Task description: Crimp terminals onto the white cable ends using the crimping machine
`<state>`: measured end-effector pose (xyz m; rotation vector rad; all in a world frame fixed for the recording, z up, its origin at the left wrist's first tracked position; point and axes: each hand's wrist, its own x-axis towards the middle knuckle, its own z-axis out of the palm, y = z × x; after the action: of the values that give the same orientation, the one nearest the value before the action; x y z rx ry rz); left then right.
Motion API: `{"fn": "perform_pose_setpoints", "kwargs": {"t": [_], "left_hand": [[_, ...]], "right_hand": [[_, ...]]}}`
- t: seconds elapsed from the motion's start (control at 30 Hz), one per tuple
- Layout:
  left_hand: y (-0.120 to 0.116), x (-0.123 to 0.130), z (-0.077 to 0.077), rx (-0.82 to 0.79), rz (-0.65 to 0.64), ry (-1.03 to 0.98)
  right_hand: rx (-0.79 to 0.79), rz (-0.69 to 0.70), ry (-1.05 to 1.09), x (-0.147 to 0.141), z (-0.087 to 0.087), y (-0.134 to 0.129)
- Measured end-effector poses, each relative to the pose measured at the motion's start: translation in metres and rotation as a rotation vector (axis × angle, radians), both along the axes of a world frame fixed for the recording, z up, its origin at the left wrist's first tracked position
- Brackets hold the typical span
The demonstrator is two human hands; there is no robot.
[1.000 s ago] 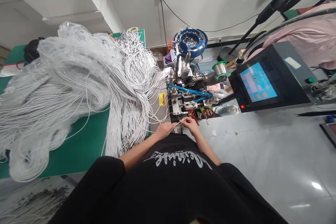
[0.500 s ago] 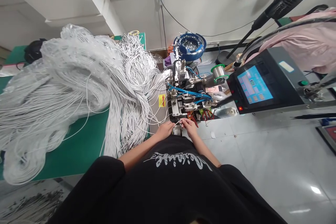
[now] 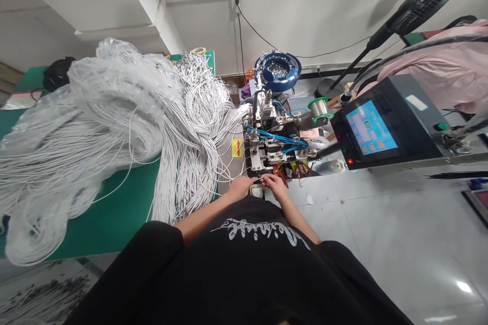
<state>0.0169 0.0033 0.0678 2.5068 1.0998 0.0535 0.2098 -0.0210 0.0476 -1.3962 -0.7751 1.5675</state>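
Close in front of my body, my left hand (image 3: pixel 241 187) and my right hand (image 3: pixel 273 183) are a short gap apart, both with closed fingers. A thin white cable (image 3: pixel 256 179) runs between them, pinched at each side. Just beyond my fingers is the near end of a benchtop machine (image 3: pixel 263 155) with metal blocks and blue air tubes (image 3: pixel 276 134). To the left of the machine hangs a large bundle of white cables (image 3: pixel 190 127), spread over a grey plate (image 3: pixel 231 155) with a yellow label. The cable's tip is too small to make out.
A blue bowl feeder (image 3: pixel 280 72) full of small metal parts stands behind the machine. At right are a solder wire spool (image 3: pixel 320 109) and a control screen (image 3: pixel 368 128) on an arm. Red-handled scissors (image 3: pixel 303 168) lie nearby. Plastic-wrapped cables (image 3: pixel 125 81) cover the green table (image 3: pixel 118 218).
The whole view has shifted slightly as my head moved. The cable between my hands looks straighter and lower; both hands stay almost in place.
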Motion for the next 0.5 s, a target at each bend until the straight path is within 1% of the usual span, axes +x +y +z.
{"fn": "perform_pose_setpoints", "kwargs": {"t": [0.07, 0.13, 0.2, 0.27, 0.37, 0.5], "left_hand": [[0.0009, 0.0008, 0.001, 0.045, -0.049, 0.061], [0.0015, 0.0019, 0.0037, 0.085, -0.081, 0.1], [0.0015, 0.0031, 0.0066, 0.115, -0.092, 0.12], [0.0011, 0.0043, 0.0081, 0.129, -0.087, 0.128], [0.0004, 0.0054, 0.0066, 0.135, -0.072, 0.125], [0.0003, 0.0059, 0.0018, 0.124, -0.027, 0.081]], "right_hand": [[0.0, 0.042, -0.139, 0.004, -0.004, 0.0009], [0.036, 0.101, -0.345, 0.0071, -0.0059, 0.0023], [0.093, 0.161, -0.538, 0.0089, -0.0063, 0.0036], [0.141, 0.209, -0.654, 0.0093, -0.0064, 0.0042], [0.176, 0.241, -0.691, 0.0087, -0.0068, 0.0044], [0.192, 0.219, -0.683, 0.0078, -0.0072, 0.0065]]}}
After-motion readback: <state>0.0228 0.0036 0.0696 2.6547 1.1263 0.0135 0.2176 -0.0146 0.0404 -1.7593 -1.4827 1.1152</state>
